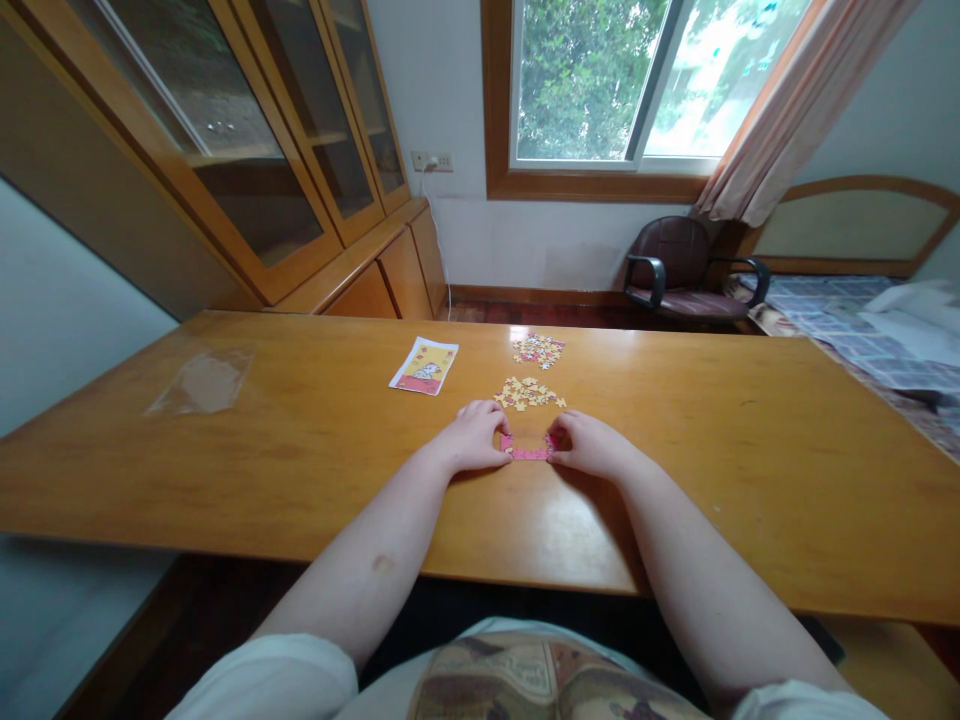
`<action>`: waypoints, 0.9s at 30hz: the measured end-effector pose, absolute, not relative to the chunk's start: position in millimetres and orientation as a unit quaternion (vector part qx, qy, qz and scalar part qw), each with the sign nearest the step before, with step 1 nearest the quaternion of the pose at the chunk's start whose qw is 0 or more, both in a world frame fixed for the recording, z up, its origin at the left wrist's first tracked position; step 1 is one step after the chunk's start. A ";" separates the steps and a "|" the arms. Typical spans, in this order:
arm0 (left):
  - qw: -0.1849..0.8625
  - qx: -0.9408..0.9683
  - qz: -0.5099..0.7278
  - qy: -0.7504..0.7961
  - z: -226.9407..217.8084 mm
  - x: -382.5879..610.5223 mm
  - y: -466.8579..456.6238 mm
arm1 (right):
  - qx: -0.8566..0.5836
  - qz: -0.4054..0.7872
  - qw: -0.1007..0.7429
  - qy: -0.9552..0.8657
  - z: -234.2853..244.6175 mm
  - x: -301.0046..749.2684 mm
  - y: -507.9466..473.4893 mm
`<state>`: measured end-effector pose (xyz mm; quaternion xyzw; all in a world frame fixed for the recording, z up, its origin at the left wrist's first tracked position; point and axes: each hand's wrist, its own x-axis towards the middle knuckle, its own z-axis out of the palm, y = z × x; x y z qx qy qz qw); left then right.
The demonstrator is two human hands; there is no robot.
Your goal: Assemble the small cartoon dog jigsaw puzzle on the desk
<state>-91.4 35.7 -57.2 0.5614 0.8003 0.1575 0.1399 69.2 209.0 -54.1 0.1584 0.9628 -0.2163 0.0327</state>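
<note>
Pink puzzle strip (530,455), one: lay on the worktop (300,480); left hand (478,437) pinched its nine-o'clock end, right hand (590,445) its three-o'clock end. Yellow pieces (526,393), one heap: sat at twelve o'clock from it. Picture card (425,367), one: at ten o'clock.

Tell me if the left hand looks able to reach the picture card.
Likely yes: nothing stands between the left hand and the card, though that hand touches the pink puzzle strip.
</note>
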 end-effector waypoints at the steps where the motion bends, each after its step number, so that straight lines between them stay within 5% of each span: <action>1: 0.140 0.560 0.157 0.801 -57.1 -91.4 35.8 | 0.158 -0.215 0.033 0.963 -54.0 69.2 208.7; 27: 0.086 0.449 0.193 0.868 -68.4 -99.5 42.7 | 0.191 -0.233 0.005 0.954 -52.1 70.7 212.9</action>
